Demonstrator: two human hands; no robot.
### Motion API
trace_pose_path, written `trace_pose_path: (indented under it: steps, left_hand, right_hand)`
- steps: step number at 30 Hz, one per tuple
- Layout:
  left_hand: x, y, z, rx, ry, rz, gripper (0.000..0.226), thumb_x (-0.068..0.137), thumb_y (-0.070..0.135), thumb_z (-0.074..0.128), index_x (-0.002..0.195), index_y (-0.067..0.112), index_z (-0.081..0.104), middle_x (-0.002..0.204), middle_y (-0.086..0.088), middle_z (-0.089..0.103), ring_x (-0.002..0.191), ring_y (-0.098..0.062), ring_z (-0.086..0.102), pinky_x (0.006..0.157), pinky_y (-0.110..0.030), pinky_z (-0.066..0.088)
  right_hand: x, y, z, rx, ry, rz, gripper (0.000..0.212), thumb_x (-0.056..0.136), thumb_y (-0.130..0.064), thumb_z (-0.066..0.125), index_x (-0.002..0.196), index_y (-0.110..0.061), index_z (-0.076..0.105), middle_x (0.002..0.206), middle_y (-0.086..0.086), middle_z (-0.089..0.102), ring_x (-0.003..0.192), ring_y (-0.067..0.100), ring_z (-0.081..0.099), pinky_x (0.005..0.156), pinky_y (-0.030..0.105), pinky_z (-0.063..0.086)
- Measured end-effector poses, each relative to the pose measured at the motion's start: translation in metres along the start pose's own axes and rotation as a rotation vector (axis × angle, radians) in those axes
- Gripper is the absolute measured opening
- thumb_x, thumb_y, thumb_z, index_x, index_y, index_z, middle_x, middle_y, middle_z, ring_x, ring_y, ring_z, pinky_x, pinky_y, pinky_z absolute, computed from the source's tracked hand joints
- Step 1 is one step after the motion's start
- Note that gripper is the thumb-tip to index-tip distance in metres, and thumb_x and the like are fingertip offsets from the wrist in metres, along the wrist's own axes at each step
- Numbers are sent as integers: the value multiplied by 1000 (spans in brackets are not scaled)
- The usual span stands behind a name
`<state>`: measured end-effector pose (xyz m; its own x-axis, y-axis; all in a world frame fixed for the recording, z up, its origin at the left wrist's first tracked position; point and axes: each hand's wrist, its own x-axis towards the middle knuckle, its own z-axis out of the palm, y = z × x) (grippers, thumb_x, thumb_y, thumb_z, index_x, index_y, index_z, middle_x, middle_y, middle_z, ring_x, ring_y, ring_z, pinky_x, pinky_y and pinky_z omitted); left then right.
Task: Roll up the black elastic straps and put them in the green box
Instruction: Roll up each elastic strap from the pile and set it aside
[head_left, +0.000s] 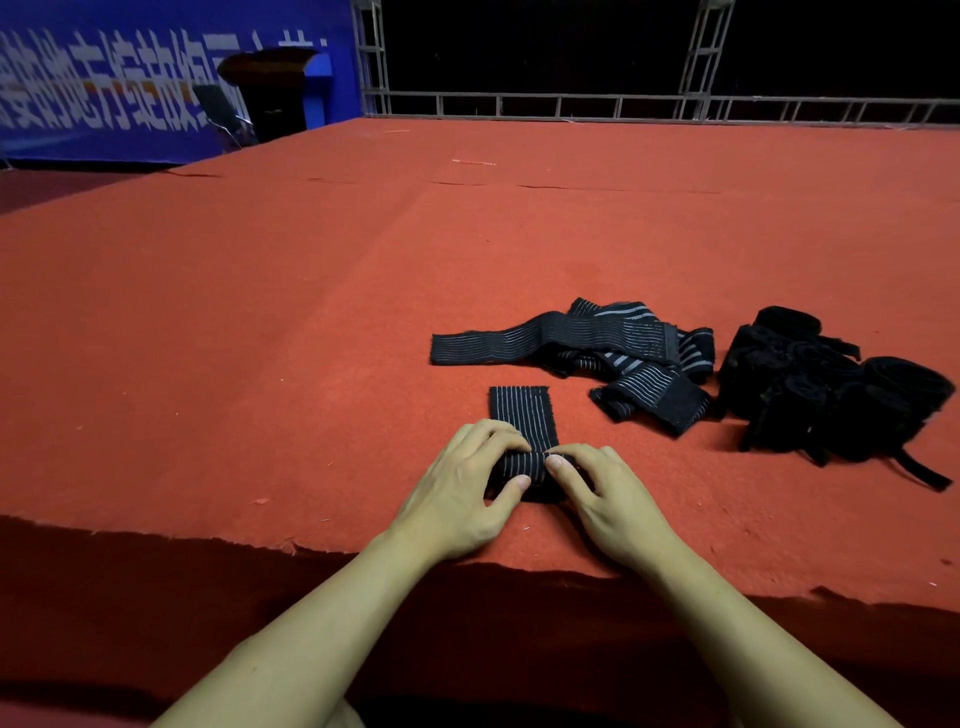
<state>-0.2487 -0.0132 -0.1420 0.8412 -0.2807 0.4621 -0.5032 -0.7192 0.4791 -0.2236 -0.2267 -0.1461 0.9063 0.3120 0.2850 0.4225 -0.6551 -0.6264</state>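
A black elastic strap with grey stripes (523, 415) lies on the red carpet near its front edge, its near end wound into a small roll. My left hand (462, 493) grips the left side of the roll, and my right hand (602, 493) grips its right side, fingers curled over it. The flat unrolled part runs away from me. A loose tangle of more striped straps (613, 353) lies to the right and farther back. No green box is in view.
A heap of plain black straps and bands (831, 395) sits at the far right. The red carpet (260, 338) covers a raised platform whose torn front edge runs just under my wrists. A metal truss (519, 104) and a blue banner (130, 93) stand at the back.
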Motion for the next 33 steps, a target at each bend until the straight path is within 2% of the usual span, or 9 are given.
trace_pose_path:
  steps: [5, 8, 11, 14, 16, 20, 24, 28, 33]
  left_hand:
    - [4, -1, 3, 4, -98, -70, 30, 102, 40, 50, 130, 29, 51, 128, 14, 59, 121, -4, 50, 109, -32, 39]
    - [4, -3, 4, -16, -74, -101, 31, 103, 40, 45, 128, 27, 58, 117, 15, 58, 119, -5, 49, 108, -31, 39]
    - [6, -7, 5, -47, -52, -133, 33, 103, 39, 45, 125, 24, 64, 114, 15, 61, 113, -5, 48, 105, -32, 41]
    - [6, -6, 6, -34, -51, -116, 28, 106, 35, 48, 132, 30, 59, 121, 18, 58, 111, -3, 49, 102, -29, 42]
    - [6, -5, 5, -43, -43, -104, 28, 106, 34, 50, 132, 35, 56, 123, 19, 51, 113, -2, 51, 100, -24, 42]
    - [4, -3, 5, -11, -47, -105, 33, 99, 41, 60, 132, 36, 56, 126, 21, 43, 115, -1, 51, 99, -26, 45]
    - [3, -5, 7, 19, -48, -122, 43, 94, 45, 66, 135, 35, 55, 136, 22, 37, 117, -6, 52, 104, -33, 46]
    - [5, -8, 9, 127, -48, -151, 50, 92, 54, 62, 139, 40, 51, 133, 19, 35, 120, -7, 40, 110, -36, 40]
    - [8, -8, 9, 160, -106, -185, 50, 96, 56, 56, 142, 45, 44, 130, 20, 36, 119, -7, 37, 107, -34, 37]
  right_hand:
    - [3, 1, 3, -4, -29, 60, 42, 99, -59, 37, 114, -34, 68, 102, -16, 64, 96, 8, 52, 94, 38, 44]
    - [10, 1, 0, 64, -67, 158, 37, 100, -57, 46, 110, -33, 73, 98, -12, 59, 96, 10, 57, 94, 41, 47]
    - [19, 1, -4, 154, -106, 223, 28, 100, -51, 57, 102, -29, 74, 87, -9, 65, 82, 12, 66, 89, 44, 52]
    - [26, 1, -4, 288, -48, 303, 26, 91, -51, 71, 98, -26, 66, 85, -4, 72, 68, 10, 68, 78, 40, 56]
    - [30, -1, -3, 282, -9, 350, 32, 87, -52, 76, 96, -24, 62, 86, -2, 73, 69, 10, 68, 73, 37, 54]
    - [31, -4, 3, 187, 88, 397, 37, 84, -62, 72, 87, -27, 61, 80, -7, 72, 74, 10, 68, 75, 38, 54]
    - [19, -8, 5, 91, 182, 345, 34, 91, -63, 61, 80, -31, 60, 82, -12, 68, 79, 10, 64, 77, 36, 50]
    - [13, -8, 3, 256, 256, 221, 10, 97, -41, 65, 89, -35, 65, 94, -13, 67, 85, 6, 64, 83, 43, 55]
    - [11, -6, 6, 160, 160, 110, 4, 94, -32, 69, 97, -34, 67, 102, -20, 68, 100, 6, 60, 93, 39, 49]
